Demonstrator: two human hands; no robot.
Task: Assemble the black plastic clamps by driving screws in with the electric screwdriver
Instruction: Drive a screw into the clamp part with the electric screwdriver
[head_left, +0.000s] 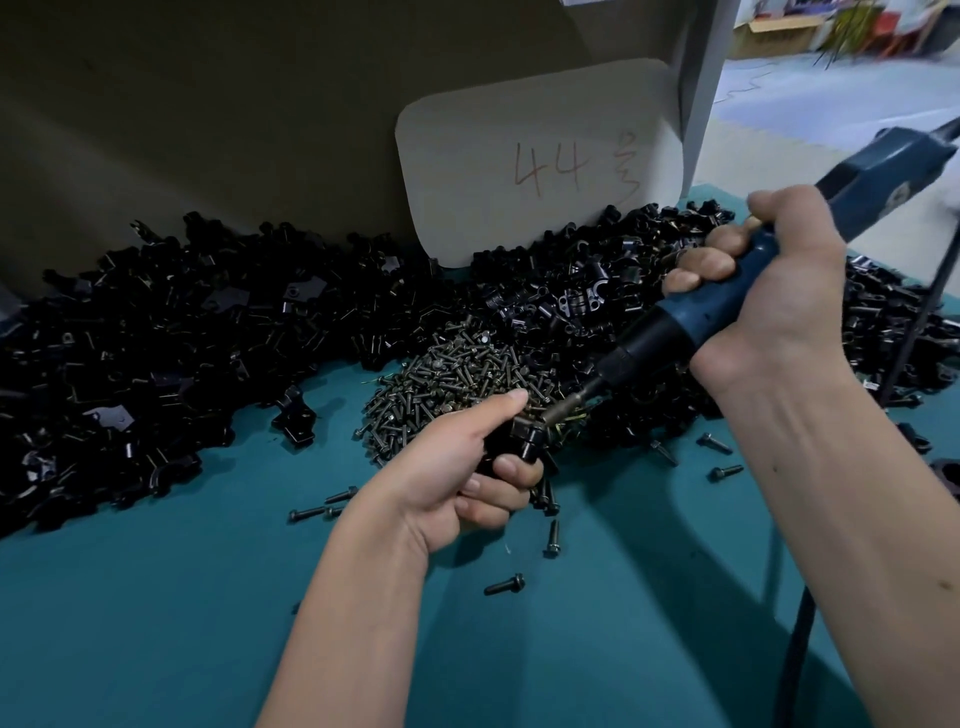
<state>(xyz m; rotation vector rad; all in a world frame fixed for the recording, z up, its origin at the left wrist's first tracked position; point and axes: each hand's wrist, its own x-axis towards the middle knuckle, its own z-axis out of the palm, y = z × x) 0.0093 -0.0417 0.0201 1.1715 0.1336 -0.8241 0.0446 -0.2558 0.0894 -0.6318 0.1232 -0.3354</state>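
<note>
Over the teal table (156, 597), the left hand (457, 467) is gripping a black clamp (524, 441) while the right hand (769, 291) is clasping the electric screwdriver (675, 322), its tip touching the clamp.

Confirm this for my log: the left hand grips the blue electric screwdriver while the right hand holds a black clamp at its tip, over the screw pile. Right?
Not quite: the hands are swapped. The head view shows the right hand gripping the blue electric screwdriver and the left hand holding the black clamp at its tip, by the screw pile.

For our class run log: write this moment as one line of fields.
left hand: grips black plastic clamp | right hand: grips blue electric screwdriver | bit on clamp | over pile of dark metal screws
</note>
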